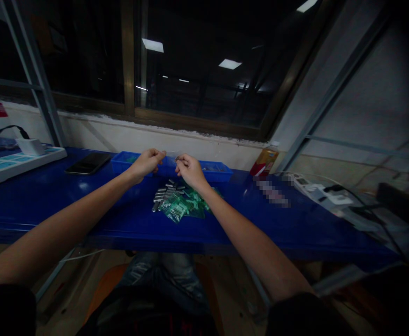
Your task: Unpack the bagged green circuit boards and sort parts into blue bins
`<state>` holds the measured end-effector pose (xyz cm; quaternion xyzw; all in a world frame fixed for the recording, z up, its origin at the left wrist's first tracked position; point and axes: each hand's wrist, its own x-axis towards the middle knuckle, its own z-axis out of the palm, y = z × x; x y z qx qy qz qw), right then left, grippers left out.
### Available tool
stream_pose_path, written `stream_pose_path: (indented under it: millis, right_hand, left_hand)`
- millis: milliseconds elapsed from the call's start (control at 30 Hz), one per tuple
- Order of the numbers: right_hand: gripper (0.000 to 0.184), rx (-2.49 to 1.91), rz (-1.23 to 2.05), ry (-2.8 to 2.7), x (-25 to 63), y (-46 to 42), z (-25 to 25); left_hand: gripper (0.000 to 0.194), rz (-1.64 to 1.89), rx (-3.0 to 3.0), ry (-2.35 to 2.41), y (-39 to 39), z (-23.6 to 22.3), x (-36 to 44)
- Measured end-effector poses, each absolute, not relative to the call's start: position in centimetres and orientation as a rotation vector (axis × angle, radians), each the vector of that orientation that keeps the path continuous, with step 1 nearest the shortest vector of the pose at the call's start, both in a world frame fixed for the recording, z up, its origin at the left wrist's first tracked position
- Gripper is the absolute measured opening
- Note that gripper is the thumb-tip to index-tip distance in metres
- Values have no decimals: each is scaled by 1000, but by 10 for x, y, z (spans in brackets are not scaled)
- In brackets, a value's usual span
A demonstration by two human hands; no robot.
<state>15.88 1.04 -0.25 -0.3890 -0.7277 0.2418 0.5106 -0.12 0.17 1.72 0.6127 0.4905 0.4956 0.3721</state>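
My left hand is closed in a pinch at the edge of a thin, clear plastic bag, in front of the blue bins. My right hand is closed too, thumb and fingertips together at the bag's other side. Something small and dark shows at its fingertips, too small to name. Below both hands lies a pile of small green-tinted plastic packets. Short silver metal cylinders lie at the pile's left side, partly under the packets.
Blue bins with small parts stand along the wall. A black phone and a white power strip lie left on the blue table. To the right are a bottle and another power strip with cords.
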Motion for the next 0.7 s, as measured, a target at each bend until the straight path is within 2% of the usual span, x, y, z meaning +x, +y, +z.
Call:
stream_pose_path:
  millis: [133, 200, 267, 333, 467, 600, 700]
  right_hand:
    - [19, -997, 325, -1879, 164, 12, -3]
    - [24, -996, 230, -1955, 165, 10, -2]
    - [29, -965, 150, -2007, 164, 7, -1]
    - [33, -934, 111, -2041, 163, 5, -1]
    - [34, -953, 290, -1964, 162, 9, -3]
    - [20, -1030, 593, -1749, 161, 16, -6]
    - [18, -993, 695, -1777, 158, 18, -10]
  left_hand:
    - [49, 1007, 1507, 1307, 0, 22, -2]
    - [53, 933, 1448, 1291, -2, 22, -1]
    - [47, 914, 1403, 1272, -3, 21, 1]
    - [34, 921, 1403, 1250, -3, 19, 2]
    - [10, 1040, 1510, 1193, 1, 13, 1]
    - [6, 1230, 1621, 1150, 3, 11, 2]
    - [7, 1293, 1716, 1088, 2, 11, 3]
